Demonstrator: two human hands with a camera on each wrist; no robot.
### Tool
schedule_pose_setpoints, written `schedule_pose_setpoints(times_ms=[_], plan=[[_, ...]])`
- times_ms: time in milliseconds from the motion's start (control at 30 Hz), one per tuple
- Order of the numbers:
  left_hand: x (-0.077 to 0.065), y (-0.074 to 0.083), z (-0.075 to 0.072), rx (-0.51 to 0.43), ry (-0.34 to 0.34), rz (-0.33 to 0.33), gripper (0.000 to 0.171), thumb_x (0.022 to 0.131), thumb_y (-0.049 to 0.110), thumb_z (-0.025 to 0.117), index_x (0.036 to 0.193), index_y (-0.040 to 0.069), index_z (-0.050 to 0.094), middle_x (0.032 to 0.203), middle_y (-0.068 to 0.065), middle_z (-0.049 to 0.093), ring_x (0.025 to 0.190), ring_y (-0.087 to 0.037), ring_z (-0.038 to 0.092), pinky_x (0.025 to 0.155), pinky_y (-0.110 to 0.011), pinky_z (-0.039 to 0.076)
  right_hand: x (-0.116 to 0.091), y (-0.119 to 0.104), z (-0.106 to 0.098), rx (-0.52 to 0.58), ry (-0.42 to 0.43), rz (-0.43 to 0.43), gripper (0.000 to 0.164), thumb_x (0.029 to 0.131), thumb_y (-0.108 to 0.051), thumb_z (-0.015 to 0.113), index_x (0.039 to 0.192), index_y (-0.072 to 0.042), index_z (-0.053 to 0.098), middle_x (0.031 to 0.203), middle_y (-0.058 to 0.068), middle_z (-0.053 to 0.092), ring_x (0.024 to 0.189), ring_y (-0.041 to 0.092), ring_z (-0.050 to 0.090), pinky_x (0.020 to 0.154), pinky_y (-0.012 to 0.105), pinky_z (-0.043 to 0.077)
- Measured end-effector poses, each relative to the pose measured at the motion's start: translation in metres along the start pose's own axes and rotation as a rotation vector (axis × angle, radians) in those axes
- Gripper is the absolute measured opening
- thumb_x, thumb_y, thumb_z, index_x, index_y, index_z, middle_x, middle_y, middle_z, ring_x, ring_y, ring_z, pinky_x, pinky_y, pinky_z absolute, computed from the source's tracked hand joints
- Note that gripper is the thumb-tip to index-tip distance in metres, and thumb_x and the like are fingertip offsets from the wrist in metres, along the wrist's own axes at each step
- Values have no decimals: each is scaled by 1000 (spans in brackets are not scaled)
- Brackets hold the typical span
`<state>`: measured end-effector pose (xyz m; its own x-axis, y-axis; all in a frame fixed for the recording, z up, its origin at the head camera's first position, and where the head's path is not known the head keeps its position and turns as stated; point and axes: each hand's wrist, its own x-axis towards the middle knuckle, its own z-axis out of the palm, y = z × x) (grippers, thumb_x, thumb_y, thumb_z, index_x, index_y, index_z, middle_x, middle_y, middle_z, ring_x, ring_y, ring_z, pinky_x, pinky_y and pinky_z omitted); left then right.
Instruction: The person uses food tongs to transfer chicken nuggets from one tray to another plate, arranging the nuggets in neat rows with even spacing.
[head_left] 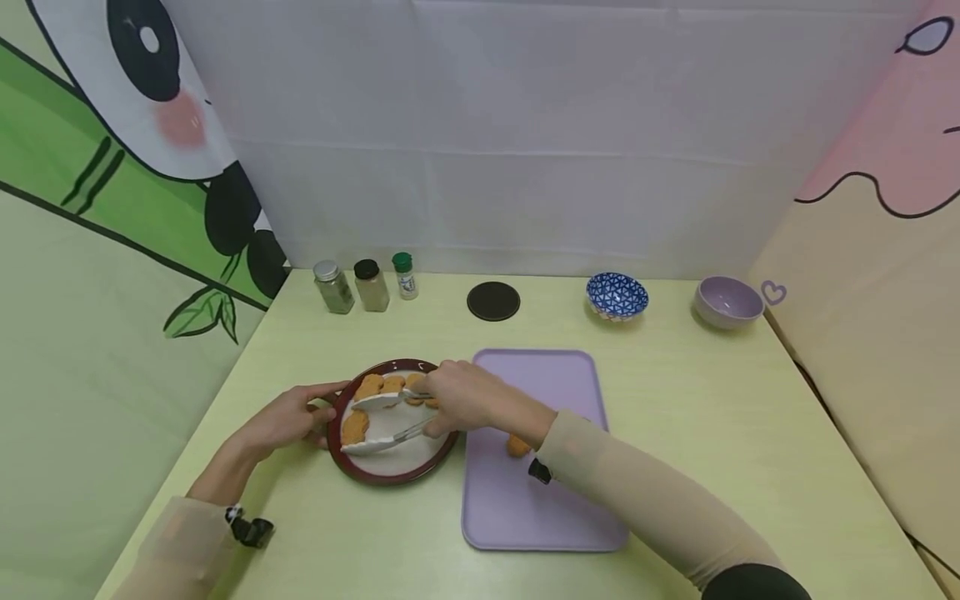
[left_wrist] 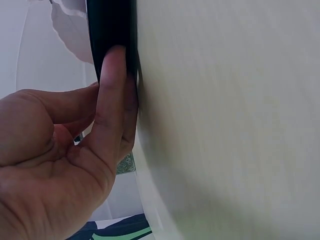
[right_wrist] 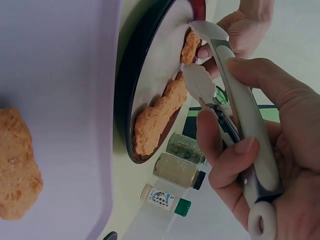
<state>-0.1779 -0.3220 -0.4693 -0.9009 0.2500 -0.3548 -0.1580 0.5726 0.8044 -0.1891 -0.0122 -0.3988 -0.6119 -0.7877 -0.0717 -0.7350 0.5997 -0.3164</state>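
Note:
My left hand (head_left: 288, 417) holds the left edge of a round plate (head_left: 390, 479) with a brown rim and pale middle. In the left wrist view, the fingertips (left_wrist: 114, 67) press against the plate's dark outer side. My right hand (head_left: 472, 396) grips white-tipped metal tongs (right_wrist: 245, 112) over the plate. The tongs' tips are spread, one on each side of a breaded nugget (head_left: 355, 427) near the left rim. More nuggets (right_wrist: 157, 120) sit in a row along the plate's far edge. Another nugget (head_left: 517, 446) lies on the lilac tray (head_left: 536, 517), partly hidden by the right forearm.
At the back left stand a silver-capped jar (head_left: 334, 288), a black-capped jar (head_left: 372, 287) and a green-capped bottle (head_left: 405, 277). A black disc (head_left: 493, 301), a blue patterned bowl (head_left: 617, 296) and a purple bowl (head_left: 727, 302) line the back. The tray stands right beside the plate.

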Motion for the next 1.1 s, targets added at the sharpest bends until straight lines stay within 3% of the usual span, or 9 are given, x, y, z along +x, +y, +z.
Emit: schedule_pose_setpoints(times_ms=[167,333,500,667,900,1100], plan=[[0,-3,1,-19,-9,14,51,96,2,49,145,13,39,119,-21,54,74,-26,63,61,-38,53,-15,3,-12,15,27,9,55,74,-32,74,126,-17,61,75,-9,57,58,7,43,52,24,39],[0,-3,2,-21,-14,3,51,96,3,48,145,13,39,122,-22,51,76,-26,63,62,-38,53,-62,24,-38,15,74,25,59,75,-35,75,129,-18,60,102,-10,65,70,8,52,63,25,46],[0,1,2,-8,-3,-1,50,97,3,47,145,12,38,126,-24,49,77,-25,64,63,-38,54,-124,62,-54,-10,84,68,57,72,-34,78,123,-16,64,95,-10,66,65,6,51,58,24,45],[-1,2,0,-7,-1,-19,51,96,3,47,145,13,39,125,-23,50,76,-26,64,63,-38,53,-169,90,-51,12,16,139,54,71,-30,78,120,-11,66,87,-12,65,61,5,47,56,24,42],[-2,0,0,-12,-5,-25,51,96,3,48,146,12,38,121,-23,51,72,-27,63,62,-37,53,-185,101,-41,21,-18,151,54,70,-30,79,118,-9,67,100,-6,68,72,4,53,66,27,47],[-2,1,0,-11,-3,7,51,96,3,49,145,10,39,117,-23,51,69,-26,62,60,-35,52,-185,104,-42,27,-16,146,51,70,-26,78,117,-9,68,100,-6,69,65,4,49,61,24,44]])
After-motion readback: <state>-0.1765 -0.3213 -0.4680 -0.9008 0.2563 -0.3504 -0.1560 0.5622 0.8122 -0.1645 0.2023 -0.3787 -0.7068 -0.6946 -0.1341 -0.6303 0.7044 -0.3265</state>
